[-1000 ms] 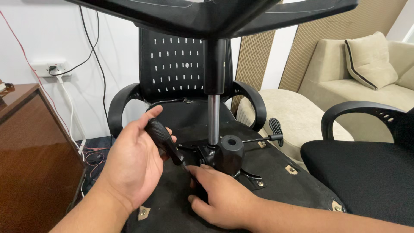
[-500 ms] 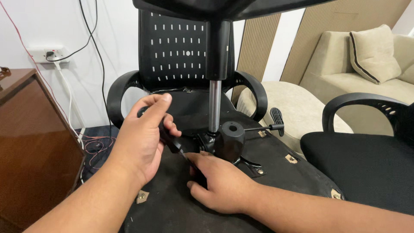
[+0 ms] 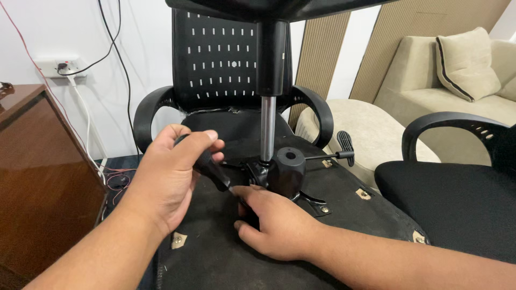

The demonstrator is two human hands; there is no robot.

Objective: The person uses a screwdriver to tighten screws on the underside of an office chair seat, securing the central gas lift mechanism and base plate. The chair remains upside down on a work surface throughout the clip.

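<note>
Two hands work low in frame over an upturned seat [image 3: 226, 252], its black fabric underside facing up. Left hand [image 3: 172, 180] at 9 o'clock is clenched round the black handle of a screwdriver [image 3: 209, 169], thumb and fingers wrapped near the butt end. Shaft slants down toward 4 o'clock; tip is hidden under the right hand [image 3: 271, 225]. Right hand lies on the seat at 6 o'clock, fingers curled at the tip area, likely steadying it; can't tell if it grips anything.

Screwdriver sits just left of centre, between both hands. Looks light and rigid; handle is smooth plastic, could slip if torque is high, so a full-palm wrap on the thick part seems best.

Just past the hands: black mechanism [image 3: 285, 172] bolted to the seat, with a chrome gas cylinder [image 3: 267, 129] rising to 12 o'clock into the chair base [image 3: 279, 8]. Lever [image 3: 338, 153] sticks out toward 3 o'clock. Metal brackets [image 3: 178, 240] dot the seat edge.

Farther: another chair's perforated back [image 3: 215, 59] at 12, a second black chair [image 3: 457, 204] at 3, brown cabinet [image 3: 43, 177] at 9, beige sofa [image 3: 430, 91] with cushion [image 3: 467, 64] at 2, wall socket [image 3: 62, 67] with cables at 10.
</note>
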